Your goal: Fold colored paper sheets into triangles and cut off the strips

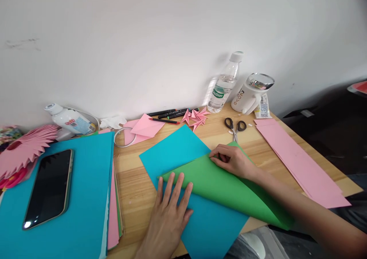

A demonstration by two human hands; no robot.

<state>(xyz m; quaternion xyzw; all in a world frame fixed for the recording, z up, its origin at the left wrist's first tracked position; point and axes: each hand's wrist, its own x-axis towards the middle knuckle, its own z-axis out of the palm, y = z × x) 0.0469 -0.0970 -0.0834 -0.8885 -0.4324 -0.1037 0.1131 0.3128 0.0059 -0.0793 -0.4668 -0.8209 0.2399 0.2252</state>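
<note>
A green sheet of paper [229, 192], folded over on itself, lies across a blue sheet of paper [174, 146] on the wooden table. My left hand [172, 209] rests flat with fingers spread, its fingertips on the left corner of the green sheet and on the blue sheet beneath. At the upper edge of the green sheet, my right hand [232, 160] has its fingers curled in a pinch on the paper. Black-handled scissors [235, 128] lie just beyond my right hand, blades pointing toward me and partly hidden.
Pink paper strips [298, 159] lie at right. Along the wall stand a water bottle [225, 85] and a white mug [249, 94], near folded pink pieces [196, 117] and markers [163, 113]. A tape roll [116, 136] lies left of centre. A phone [48, 188] sits on stacked blue paper [88, 175].
</note>
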